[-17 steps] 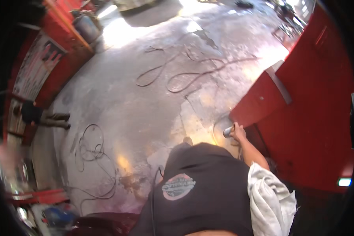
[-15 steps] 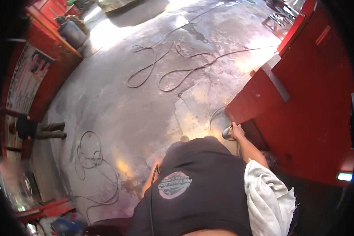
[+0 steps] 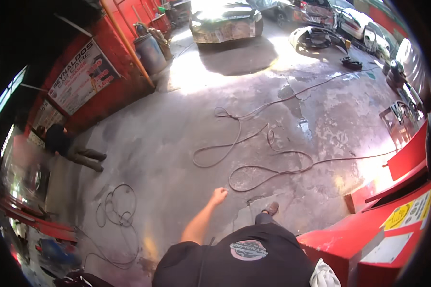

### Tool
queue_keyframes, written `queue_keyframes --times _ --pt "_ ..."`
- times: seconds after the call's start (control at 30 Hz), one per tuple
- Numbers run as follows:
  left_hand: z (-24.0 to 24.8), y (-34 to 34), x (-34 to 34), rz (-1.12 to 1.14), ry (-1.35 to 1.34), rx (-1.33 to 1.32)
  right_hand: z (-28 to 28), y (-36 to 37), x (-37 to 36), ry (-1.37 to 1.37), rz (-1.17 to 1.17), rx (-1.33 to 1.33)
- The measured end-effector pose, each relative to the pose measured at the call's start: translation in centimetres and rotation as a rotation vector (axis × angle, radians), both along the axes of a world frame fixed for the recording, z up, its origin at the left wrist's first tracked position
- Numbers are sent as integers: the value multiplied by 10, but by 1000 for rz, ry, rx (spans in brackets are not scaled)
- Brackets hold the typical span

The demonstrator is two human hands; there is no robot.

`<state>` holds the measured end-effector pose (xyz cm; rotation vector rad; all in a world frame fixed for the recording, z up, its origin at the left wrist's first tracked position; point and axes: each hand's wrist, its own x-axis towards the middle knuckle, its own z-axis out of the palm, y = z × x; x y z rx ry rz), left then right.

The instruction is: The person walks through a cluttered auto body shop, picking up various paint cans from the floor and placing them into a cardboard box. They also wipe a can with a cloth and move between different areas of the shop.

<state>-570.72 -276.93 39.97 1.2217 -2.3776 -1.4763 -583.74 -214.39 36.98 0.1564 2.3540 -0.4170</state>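
Note:
My left hand [image 3: 219, 196] reaches forward over the concrete floor, its fingers curled with nothing visible in them. Closest to it is a long dark hose [image 3: 246, 191], looped on the floor just ahead; the hand does not touch it. A foot in a brown shoe [image 3: 272, 208] shows past the front of my dark shirt [image 3: 215, 268]. At my right side hangs a bunched white cloth [image 3: 324, 275]. My right hand is out of view.
A red metal cabinet [image 3: 333, 244] stands close on my right. Another coiled hose [image 3: 124, 184] lies on the left. A person [image 3: 76, 150] is by the left wall, near a blue drum [image 3: 150, 52]. A dark car [image 3: 225, 28] is parked at the far side.
The view has lifted and swung toward the parked cars. My left arm has come forward. My right hand, earlier holding a grey cylindrical tool near the red panel, has left the view.

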Motion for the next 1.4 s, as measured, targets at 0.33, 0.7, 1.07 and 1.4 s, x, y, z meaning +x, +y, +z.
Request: queue_keyframes --times 0.33,0.7,1.07,1.4 --pt "-46 83 -157 -87 -591 493 129 -168 -456 498 101 -140" --pt "-112 -95 -630 -342 -509 283 63 -205 -686 114 -30 151" --pt "65 -142 -1290 -610 138 -34 20 -182 -876 9 -326 86" --pt "-100 -123 -1294 -786 -581 120 46 -215 -1316 -67 -241 -36"
